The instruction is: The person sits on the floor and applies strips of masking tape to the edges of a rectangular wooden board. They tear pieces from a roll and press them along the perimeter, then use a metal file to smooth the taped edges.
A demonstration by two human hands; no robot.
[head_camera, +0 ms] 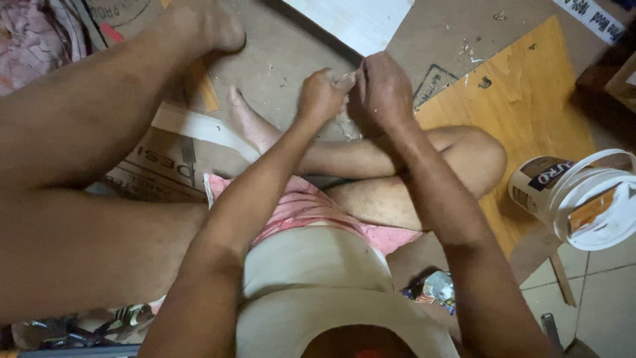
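Both hands are brought together at about twelve o'clock of the view, above the crossed shins. The left hand (322, 95) is curled shut into a loose fist, and the right hand (383, 89) is closed beside it, knuckles up; between their fingertips a small pale piece (346, 79) is pinched by both. What the piece is cannot be told, since most of it is hidden by the fingers. White flecks are seen on the right hand's skin.

Beneath the hands, flattened brown cardboard (285, 50) is spread on the floor, with a white strip (199, 127) lying across it at nine o'clock. A yellow wooden board (523, 99) lies at two o'clock, and a white panel (358, 20) at twelve o'clock beyond the hands. At three o'clock a white tub (583, 195) is tipped on its side, its open mouth turned toward the camera and pale paste visible inside. A crumpled wrapper (434, 290) lies at five o'clock near the right forearm.

The step in hand is judged to be fine fingertip work on the small piece, such as picking, peeling or rolling it. For the next move, a steady pinch from one hand would be called for while the other pulls or turns, with the piece kept over the cardboard.
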